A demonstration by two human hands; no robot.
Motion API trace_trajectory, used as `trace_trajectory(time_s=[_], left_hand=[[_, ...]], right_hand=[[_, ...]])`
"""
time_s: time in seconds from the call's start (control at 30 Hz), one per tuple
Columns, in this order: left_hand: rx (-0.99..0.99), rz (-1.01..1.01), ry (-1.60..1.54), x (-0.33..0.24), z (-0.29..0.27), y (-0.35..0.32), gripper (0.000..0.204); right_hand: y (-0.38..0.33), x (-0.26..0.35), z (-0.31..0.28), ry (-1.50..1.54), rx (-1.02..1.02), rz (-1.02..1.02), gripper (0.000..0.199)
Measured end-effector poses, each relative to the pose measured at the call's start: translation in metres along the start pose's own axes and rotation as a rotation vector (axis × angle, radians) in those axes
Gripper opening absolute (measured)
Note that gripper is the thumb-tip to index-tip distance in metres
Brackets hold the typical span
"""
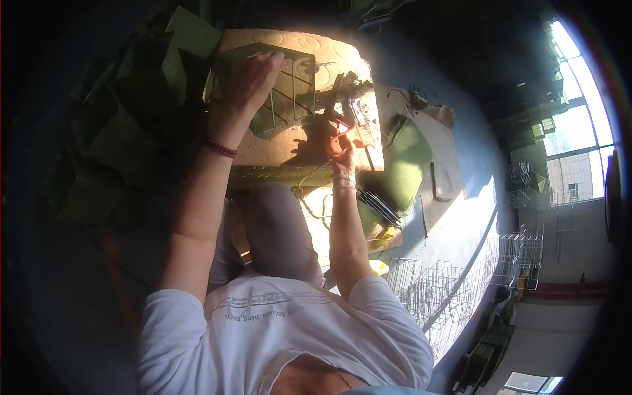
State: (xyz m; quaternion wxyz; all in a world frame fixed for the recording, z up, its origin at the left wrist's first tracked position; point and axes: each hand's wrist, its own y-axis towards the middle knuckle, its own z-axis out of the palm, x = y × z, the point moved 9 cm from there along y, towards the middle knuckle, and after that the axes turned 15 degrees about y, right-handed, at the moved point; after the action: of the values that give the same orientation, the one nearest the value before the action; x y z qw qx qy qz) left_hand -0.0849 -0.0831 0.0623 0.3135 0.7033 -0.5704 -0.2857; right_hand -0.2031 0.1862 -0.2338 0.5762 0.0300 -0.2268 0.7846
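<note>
My left hand (pixel 255 78) is closed at the upper part of a green box (pixel 304 85) with thin metal rods across its open side. Its curled fingers grip the box's frame or a rod, though the palm hides the exact hold. My right hand (pixel 341 150), lit by strong sun, is closed around a small red-orange tool (pixel 342 126) whose kind glare and shadow conceal. Under the box lies a tan padded work surface (pixel 263 155) with ring marks. Dark clutter (pixel 352 85) and metal pieces sit on it beyond my right hand.
Folded green panels (pixel 125 118) are heaped at the left. Right of the work surface are a green fabric piece (pixel 407 155), a bundle of dark rods (pixel 380 205) and cardboard (pixel 438 184). Wire racks (pixel 431 286) stand on the floor at lower right, with windows (pixel 579 125) beyond.
</note>
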Motion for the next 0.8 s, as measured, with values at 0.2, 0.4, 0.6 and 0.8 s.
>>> trace_trajectory(time_s=[0.2,0.4,0.6,0.8], left_hand=[[0.037,0.037,-0.024,-0.006,0.006,0.0,0.023],[-0.006,0.196,-0.091,-0.03,0.005,0.023,0.027],[0.052,0.277,-0.105,-0.052,0.032,0.03,0.01],[-0.291,0.347,-0.293,-0.048,0.027,0.021,0.009]], right_hand=[[-0.06,0.04,0.115,-0.047,0.441,-0.08,0.043],[-0.09,0.069,0.19,0.329,0.711,0.107,0.045],[-0.147,0.059,0.148,-0.49,0.632,-0.291,0.048],[-0.182,0.015,0.119,-1.173,0.572,-0.349,0.042]])
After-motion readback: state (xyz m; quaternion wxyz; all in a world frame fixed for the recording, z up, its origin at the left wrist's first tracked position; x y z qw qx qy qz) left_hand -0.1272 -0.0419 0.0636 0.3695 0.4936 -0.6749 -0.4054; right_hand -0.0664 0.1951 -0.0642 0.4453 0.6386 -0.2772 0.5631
